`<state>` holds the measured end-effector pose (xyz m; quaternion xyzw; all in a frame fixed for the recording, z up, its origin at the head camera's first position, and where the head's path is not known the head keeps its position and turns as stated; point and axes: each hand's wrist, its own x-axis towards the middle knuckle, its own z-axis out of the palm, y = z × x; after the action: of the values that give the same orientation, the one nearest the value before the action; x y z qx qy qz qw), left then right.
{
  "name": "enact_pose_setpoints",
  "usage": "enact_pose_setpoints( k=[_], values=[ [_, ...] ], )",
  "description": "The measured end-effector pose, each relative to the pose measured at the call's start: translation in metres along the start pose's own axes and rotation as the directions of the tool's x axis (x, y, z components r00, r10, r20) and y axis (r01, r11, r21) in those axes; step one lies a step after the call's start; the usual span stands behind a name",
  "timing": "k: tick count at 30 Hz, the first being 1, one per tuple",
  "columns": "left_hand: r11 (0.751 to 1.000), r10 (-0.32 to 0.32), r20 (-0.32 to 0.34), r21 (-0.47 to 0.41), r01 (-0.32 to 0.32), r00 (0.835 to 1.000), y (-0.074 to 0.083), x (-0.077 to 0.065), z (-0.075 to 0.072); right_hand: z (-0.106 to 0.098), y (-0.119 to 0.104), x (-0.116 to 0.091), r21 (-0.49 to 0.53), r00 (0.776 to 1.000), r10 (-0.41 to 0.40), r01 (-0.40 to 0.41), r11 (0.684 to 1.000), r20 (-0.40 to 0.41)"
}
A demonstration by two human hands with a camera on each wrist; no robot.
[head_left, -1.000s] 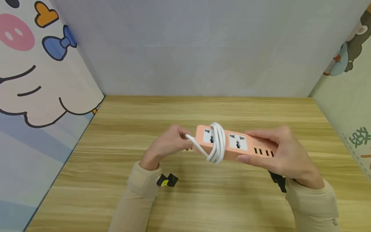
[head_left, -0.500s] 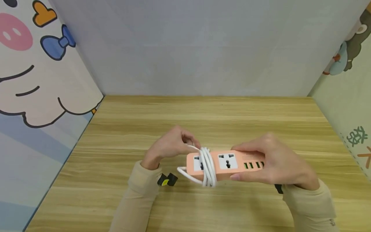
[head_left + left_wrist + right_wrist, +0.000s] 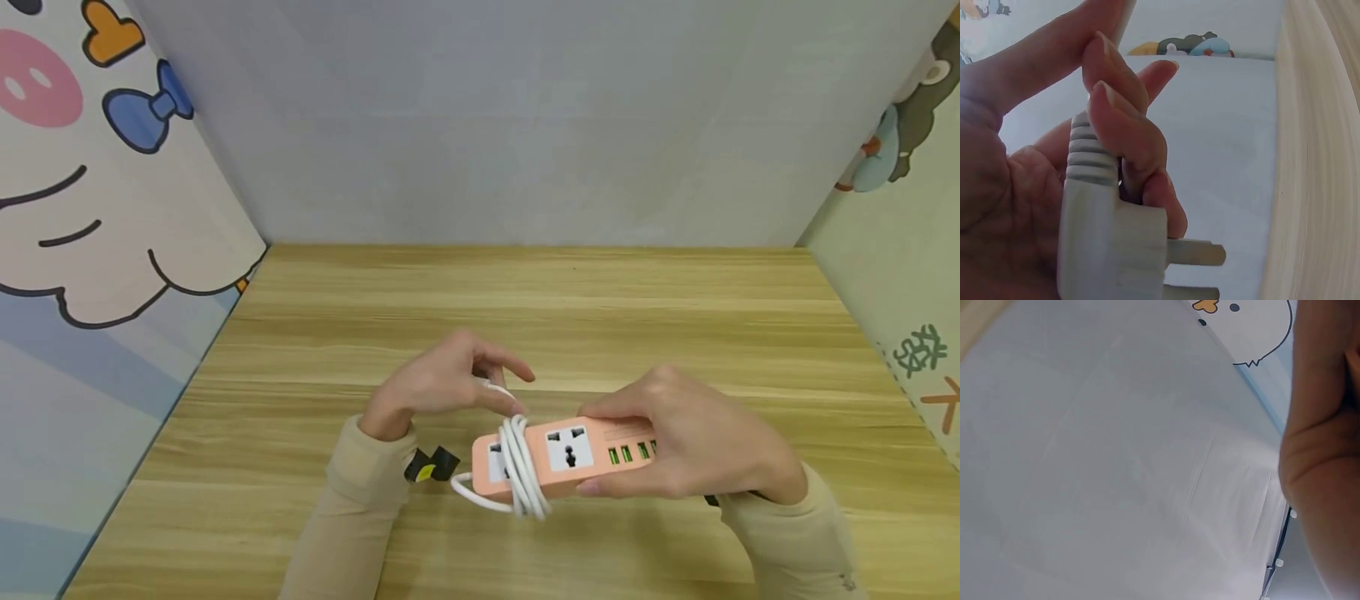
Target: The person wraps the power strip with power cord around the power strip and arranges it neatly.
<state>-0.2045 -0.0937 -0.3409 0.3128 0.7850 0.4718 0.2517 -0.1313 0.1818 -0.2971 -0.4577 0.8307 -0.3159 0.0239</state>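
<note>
A peach power strip (image 3: 570, 454) with white socket faces and several USB ports is held up over the table. My right hand (image 3: 690, 442) grips its right end, thumb on the near side and fingers on the far side. White cord (image 3: 522, 467) is wound in several turns around the strip's left part, with a loose loop past the left end. In the left wrist view, my left hand (image 3: 1110, 119) curls its fingers round the neck of the cord's white plug (image 3: 1110, 244), its metal prongs showing. In the head view this left hand hovers just beyond the coil.
The wood-grain table (image 3: 480, 308) spreads under both hands. A pale grey wall (image 3: 525, 125) rises behind it, and cartoon-printed panels (image 3: 112, 200) stand at the sides. Small black wrist-camera parts (image 3: 432, 464) sit by the left cuff.
The power strip and right hand have come nearer and to the left, and the strip's tilt has turned. My left hand has gone from beside the strip's left end to beyond the coil, its index finger extending.
</note>
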Motion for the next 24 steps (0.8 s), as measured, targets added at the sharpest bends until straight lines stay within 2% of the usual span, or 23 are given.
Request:
enact_pose_setpoints(
  k=[7,13,21,24],
  values=[
    [0.998,-0.023,-0.005,0.061,0.023,1.0,0.003,0.001,0.003,0.009,-0.004,0.006,-0.016,0.999,0.023,-0.022,1.0,0.045],
    [0.99,-0.04,-0.011,0.133,0.041,0.999,0.006,0.002,0.006,0.02,-0.004,0.012,-0.09,0.999,0.006,-0.003,0.996,0.038],
    [0.967,-0.086,-0.055,0.236,0.096,0.995,0.019,-0.004,0.006,0.026,-0.005,0.013,-0.157,0.996,0.072,-0.064,0.986,0.046],
    [0.949,-0.085,-0.079,0.296,0.105,0.993,0.025,-0.01,0.007,0.027,-0.005,0.014,-0.176,0.994,0.095,-0.084,0.981,0.054]
  ],
)
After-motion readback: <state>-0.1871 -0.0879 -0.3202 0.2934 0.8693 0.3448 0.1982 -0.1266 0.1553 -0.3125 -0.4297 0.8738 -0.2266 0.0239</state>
